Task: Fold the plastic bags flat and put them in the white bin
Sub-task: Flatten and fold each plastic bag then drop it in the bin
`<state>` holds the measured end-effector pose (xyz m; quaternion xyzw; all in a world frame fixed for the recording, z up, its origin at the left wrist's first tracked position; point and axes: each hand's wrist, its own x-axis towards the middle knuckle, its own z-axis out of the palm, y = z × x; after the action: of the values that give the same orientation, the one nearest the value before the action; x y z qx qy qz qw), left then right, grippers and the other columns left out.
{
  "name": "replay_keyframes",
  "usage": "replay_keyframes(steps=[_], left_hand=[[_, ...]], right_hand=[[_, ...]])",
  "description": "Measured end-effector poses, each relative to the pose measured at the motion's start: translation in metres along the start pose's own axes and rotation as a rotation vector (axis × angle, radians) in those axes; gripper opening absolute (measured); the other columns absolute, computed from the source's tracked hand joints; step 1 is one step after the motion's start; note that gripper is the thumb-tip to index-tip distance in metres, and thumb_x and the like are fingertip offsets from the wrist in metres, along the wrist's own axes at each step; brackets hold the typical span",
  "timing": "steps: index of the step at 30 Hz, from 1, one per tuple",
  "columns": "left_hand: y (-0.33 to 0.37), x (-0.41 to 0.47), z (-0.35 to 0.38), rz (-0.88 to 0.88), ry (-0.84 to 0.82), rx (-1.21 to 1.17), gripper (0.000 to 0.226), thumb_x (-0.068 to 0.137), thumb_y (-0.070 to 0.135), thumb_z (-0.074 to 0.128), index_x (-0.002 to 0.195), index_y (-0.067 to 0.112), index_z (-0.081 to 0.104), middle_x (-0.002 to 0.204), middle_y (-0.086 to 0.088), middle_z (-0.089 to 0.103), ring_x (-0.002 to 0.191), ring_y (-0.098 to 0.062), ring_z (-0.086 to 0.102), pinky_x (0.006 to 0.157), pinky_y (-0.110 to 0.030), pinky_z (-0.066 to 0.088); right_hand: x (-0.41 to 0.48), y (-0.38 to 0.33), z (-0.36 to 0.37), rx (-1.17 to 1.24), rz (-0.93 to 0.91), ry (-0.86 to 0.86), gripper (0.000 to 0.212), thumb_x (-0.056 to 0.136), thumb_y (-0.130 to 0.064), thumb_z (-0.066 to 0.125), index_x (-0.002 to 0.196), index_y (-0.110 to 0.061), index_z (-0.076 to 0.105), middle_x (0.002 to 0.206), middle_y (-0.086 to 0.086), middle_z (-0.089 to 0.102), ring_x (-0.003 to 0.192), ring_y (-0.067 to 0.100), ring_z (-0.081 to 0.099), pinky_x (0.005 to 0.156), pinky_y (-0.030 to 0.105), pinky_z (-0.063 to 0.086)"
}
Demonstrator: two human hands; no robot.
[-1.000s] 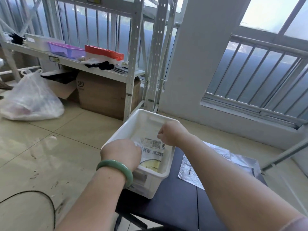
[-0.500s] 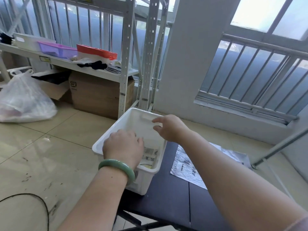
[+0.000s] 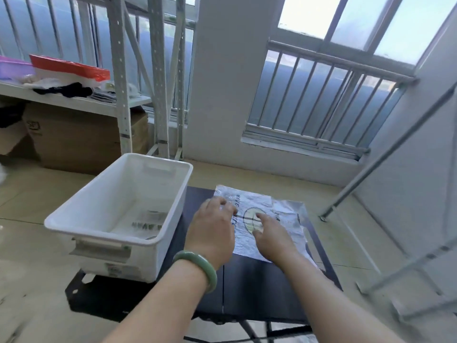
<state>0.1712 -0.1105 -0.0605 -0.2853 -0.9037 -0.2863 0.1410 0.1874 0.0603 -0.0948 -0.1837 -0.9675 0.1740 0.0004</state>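
- Bangle, green, sits on the left wrist at the near edge of the view.
- A black table lies under both forearms and carries the bin and a bag.
- The left hand is palm down at the left edge of the plastic bag. Its fingers are loosely bent and spread, with the tips on or just above the sheet. Motion blur hides whether they touch it, and nothing is pinched.
- The right hand rests on the same bag, with the index finger straight and pointing at the printed oval and the thumb held out to the side. It holds nothing.
- That plastic bag is spread flat and crinkled on the far right part of the table, just beside the bin.
- The white bin stands on the left of the table, its left end overhanging the edge. A folded bag with dark lettering lies flat on its bottom.
- On the tiled floor behind, a cardboard box sits under a metal shelf. A red tray lies on the shelf.
- Farther back are a white pillar and a window railing, and a metal pole slants across the right.
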Motion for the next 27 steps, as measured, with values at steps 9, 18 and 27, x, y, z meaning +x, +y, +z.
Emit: replay_keyframes(steps=[9, 18, 27], left_hand=[[0.009, -0.006, 0.057, -0.123, -0.395, 0.148, 0.040, 0.093, 0.019, 0.040, 0.133, 0.023, 0.042, 0.137, 0.000, 0.035, 0.128, -0.021, 0.033, 0.104, -0.032, 0.035], [0.020, -0.024, 0.088, -0.277, -0.708, 0.231, 0.054, 0.096, 0.039, 0.035, 0.147, 0.032, 0.019, 0.158, -0.007, 0.002, 0.145, -0.027, 0.000, 0.114, -0.046, 0.012], [0.001, -0.010, 0.083, -0.155, -0.695, 0.358, 0.067, 0.089, 0.049, 0.054, 0.146, 0.042, 0.019, 0.159, -0.004, -0.007, 0.145, -0.028, -0.009, 0.116, -0.050, 0.002]], right_hand=[[-0.039, 0.055, 0.030, -0.028, -0.065, -0.197, 0.057, 0.099, -0.035, 0.038, 0.151, -0.026, 0.015, 0.159, -0.005, 0.014, 0.147, 0.016, 0.007, 0.119, 0.037, 0.013], [-0.069, 0.026, 0.025, -0.021, -0.084, -0.115, 0.057, 0.096, -0.027, 0.040, 0.148, -0.036, 0.020, 0.113, 0.009, 0.066, 0.103, 0.028, 0.059, 0.080, 0.033, 0.048], [-0.065, 0.065, 0.021, -0.066, -0.101, -0.183, 0.053, 0.098, -0.028, 0.041, 0.148, -0.028, 0.028, 0.158, -0.005, 0.018, 0.146, 0.015, 0.013, 0.119, 0.038, 0.011]])
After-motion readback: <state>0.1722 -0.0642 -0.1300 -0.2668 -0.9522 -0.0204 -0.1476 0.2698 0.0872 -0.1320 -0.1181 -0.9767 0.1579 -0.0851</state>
